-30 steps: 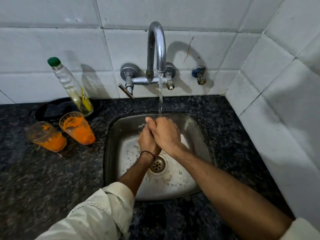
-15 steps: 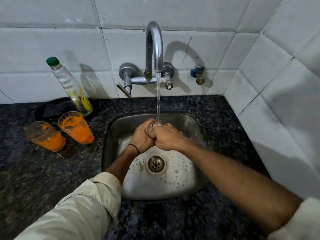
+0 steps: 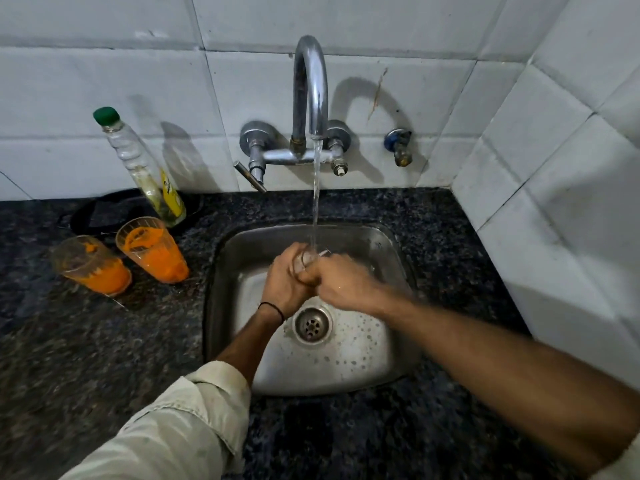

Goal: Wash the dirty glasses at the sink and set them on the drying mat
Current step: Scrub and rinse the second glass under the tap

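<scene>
A clear glass (image 3: pixel 304 262) sits under the running water over the steel sink (image 3: pixel 394 251). My left hand (image 3: pixel 284 286) grips it from the left. My right hand (image 3: pixel 344 282) is curled against its right side, and most of the glass is hidden between the two hands. Two more glasses smeared with orange residue stand on the dark counter left of the sink, one nearer the sink (image 3: pixel 152 251) and one further left (image 3: pixel 91 268). A black mat (image 3: pixel 100 214) lies behind them against the wall.
The curved tap (image 3: pixel 310 84) pours a thin stream into the sink. A clear soap bottle with a green cap (image 3: pixel 145 168) leans on the black mat. A small wall valve (image 3: pixel 400 147) is right of the tap. White tiled walls close the back and right side.
Both hands shifted slightly back under the stream and turned on the glass; its clear rim now shows between them. The orange glasses have not moved.
</scene>
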